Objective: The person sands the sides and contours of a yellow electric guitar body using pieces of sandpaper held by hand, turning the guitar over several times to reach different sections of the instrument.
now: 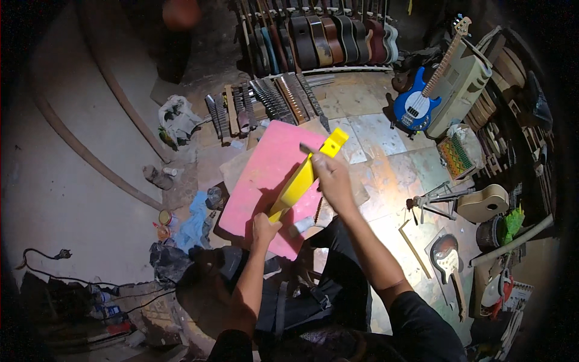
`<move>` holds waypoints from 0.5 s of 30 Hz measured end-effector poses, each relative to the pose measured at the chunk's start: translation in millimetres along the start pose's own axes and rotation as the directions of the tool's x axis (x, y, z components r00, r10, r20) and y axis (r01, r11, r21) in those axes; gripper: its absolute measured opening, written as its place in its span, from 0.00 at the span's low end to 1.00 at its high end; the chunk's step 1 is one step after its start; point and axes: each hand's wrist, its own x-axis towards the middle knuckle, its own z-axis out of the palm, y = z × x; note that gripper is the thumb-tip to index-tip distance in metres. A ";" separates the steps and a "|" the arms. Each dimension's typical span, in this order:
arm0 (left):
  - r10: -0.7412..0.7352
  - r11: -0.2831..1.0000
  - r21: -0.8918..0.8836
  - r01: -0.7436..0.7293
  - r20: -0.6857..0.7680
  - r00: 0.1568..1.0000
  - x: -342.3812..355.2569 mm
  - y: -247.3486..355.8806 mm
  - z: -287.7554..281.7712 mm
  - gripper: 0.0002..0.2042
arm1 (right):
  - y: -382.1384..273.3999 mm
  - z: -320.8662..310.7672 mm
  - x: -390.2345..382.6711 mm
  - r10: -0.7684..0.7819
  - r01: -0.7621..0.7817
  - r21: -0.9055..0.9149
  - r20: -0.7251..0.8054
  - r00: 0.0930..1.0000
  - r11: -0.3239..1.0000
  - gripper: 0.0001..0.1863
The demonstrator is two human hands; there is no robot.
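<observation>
A long, bright yellow bar-shaped tool [295,188] with a stepped end slants across the middle, above a pink board [259,163]. My left hand [264,228] is closed around its lower end. Toward the upper end, my right hand [333,178] grips it with bent fingers. A short dark piece [307,148] sticks out beside the right thumb; I cannot tell whether it is held or part of the tool. Under the tool, near the board's right edge, lies a pale roundish object [301,226]. The exact kind of the yellow tool is unclear.
Guitar necks [277,99] lie in a row beyond the board, with a rack of guitars [325,42] behind. A blue bass [416,105] leans at the right. A small guitar body [446,259] lies on the tiled floor [380,181]. A blue cloth [194,222] is at left.
</observation>
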 end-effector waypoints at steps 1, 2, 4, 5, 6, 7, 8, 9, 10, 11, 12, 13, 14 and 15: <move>0.020 1.000 -0.010 -0.020 -0.022 1.000 -0.3 -8.1 5.0 0.21 | 5.8 4.3 -3.2 -0.014 0.015 -0.087 0.015 1.000 0.996 0.22; 0.014 0.996 -0.083 -0.018 -0.056 0.998 1.0 -19.3 12.9 0.21 | 8.9 4.9 -10.5 0.061 -0.051 -0.154 0.056 0.997 0.987 0.21; -0.089 0.993 -0.082 0.085 -0.041 0.995 -1.4 -38.4 18.8 0.24 | 4.6 26.4 -27.0 -0.031 0.029 -0.047 -0.044 0.999 0.998 0.21; -0.167 0.986 -0.010 0.167 0.010 0.986 -0.7 -34.1 16.5 0.27 | 2.3 25.8 -24.2 -0.073 0.070 -0.070 -0.043 0.996 0.995 0.21; -0.066 0.992 -0.105 0.064 -0.013 0.998 -9.6 -11.3 6.8 0.29 | 2.8 20.0 -26.7 0.014 -0.016 -0.043 -0.047 0.999 0.999 0.21; 0.039 0.980 -0.193 -0.051 -0.068 0.997 -14.4 16.4 -9.1 0.30 | -2.5 15.6 -24.9 0.080 -0.081 -0.005 -0.045 0.996 0.997 0.21; 0.139 0.947 -0.271 -0.172 -0.138 0.981 -18.9 41.8 -23.7 0.31 | -6.9 13.3 -23.1 0.140 -0.138 0.034 -0.037 0.990 0.990 0.20; 0.222 0.902 -0.334 -0.276 -0.190 0.956 -23.8 63.4 -32.1 0.33 | 0.0 13.7 -23.6 0.052 -0.051 0.009 -0.025 0.998 0.999 0.21; 0.289 0.846 -0.386 -0.367 -0.245 0.925 -30.8 79.5 -38.2 0.35 | -2.0 16.1 -25.9 0.059 -0.058 0.035 -0.028 0.998 0.998 0.21; 0.349 0.822 -0.352 -0.449 -0.313 0.883 -35.7 99.8 -42.5 0.34 | -5.1 16.3 -29.5 0.071 -0.069 0.056 -0.034 0.997 0.996 0.21; 0.407 0.790 -0.313 -0.528 -0.377 0.832 -36.4 122.1 -45.6 0.33 | -7.0 14.6 -31.8 0.080 -0.077 0.075 -0.041 0.996 0.994 0.21; 0.464 0.750 -0.268 -0.604 -0.438 0.770 -33.0 140.1 -49.9 0.32 | 7.9 14.1 -28.6 -0.030 0.032 0.045 -0.058 0.998 0.998 0.21; 0.487 0.759 -0.229 -0.609 -0.420 0.766 -27.2 153.4 -55.1 0.30 | 21.9 13.9 -25.1 -0.140 0.141 0.012 -0.073 0.987 0.990 0.22; 0.498 0.778 -0.182 -0.601 -0.405 0.767 -22.2 157.9 -63.2 0.29 | 11.9 19.0 -30.3 -0.046 0.046 0.071 -0.009 0.999 0.996 0.22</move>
